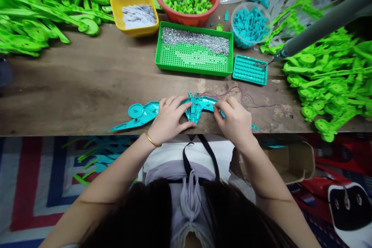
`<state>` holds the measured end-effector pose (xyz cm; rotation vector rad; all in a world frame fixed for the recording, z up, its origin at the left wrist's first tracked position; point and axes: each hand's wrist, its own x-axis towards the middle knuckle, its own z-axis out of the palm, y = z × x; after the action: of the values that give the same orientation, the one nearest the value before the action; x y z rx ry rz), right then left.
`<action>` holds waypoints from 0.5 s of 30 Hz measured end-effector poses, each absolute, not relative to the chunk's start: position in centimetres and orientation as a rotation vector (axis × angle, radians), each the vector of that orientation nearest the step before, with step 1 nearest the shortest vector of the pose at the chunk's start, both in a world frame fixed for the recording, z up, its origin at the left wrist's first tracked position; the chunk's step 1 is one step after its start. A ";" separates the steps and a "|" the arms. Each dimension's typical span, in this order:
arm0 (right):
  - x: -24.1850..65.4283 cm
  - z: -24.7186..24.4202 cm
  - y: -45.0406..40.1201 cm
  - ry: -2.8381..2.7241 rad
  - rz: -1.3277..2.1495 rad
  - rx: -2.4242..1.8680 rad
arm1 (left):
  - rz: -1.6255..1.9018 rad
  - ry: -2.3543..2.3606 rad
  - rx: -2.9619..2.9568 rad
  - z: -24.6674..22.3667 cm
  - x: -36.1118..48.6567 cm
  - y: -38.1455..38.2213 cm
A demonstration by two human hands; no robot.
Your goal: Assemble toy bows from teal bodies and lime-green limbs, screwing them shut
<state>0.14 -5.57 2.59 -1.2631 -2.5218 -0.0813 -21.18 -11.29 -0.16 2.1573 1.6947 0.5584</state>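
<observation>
A teal plastic bow-shaped toy shell (194, 108) lies hollow side up along the table's front edge, its broad round-disc end (136, 111) to the left. My left hand (174, 114) rests over its left arm, thumb and fingers closed around the middle part and steadying it. Over the right arm of the shell, my right hand (234, 118) is closed in a pinch, fingertips down at the shell. What it pinches is too small to make out. Thin red and blue wires (225, 93) run from a small green part (197, 94) at the shell's top, looping behind my right hand.
Behind the shell stand a green perforated tray (194, 70) of screws and a small teal ridged tray (249, 75). Farther back are a yellow tub (133, 31), a red bowl (187, 19) and a clear tub (250, 42). Green shells (328, 81) pile up both sides; a grey screwdriver (316, 27) hangs right.
</observation>
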 end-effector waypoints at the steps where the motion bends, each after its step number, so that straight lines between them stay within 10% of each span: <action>1: 0.1 2.4 -5.7 -2.523 -0.119 -1.255 | 0.565 1.707 2.161 -0.2 -21.1 -11.3; 15: -0.8 2.5 -5.0 -2.453 0.116 -1.404 | 0.668 1.733 2.151 -0.5 -21.0 -11.3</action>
<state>-0.79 -5.00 2.47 -1.4042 -2.4531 0.1155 -20.98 -11.34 -0.55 2.1508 1.7331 0.6683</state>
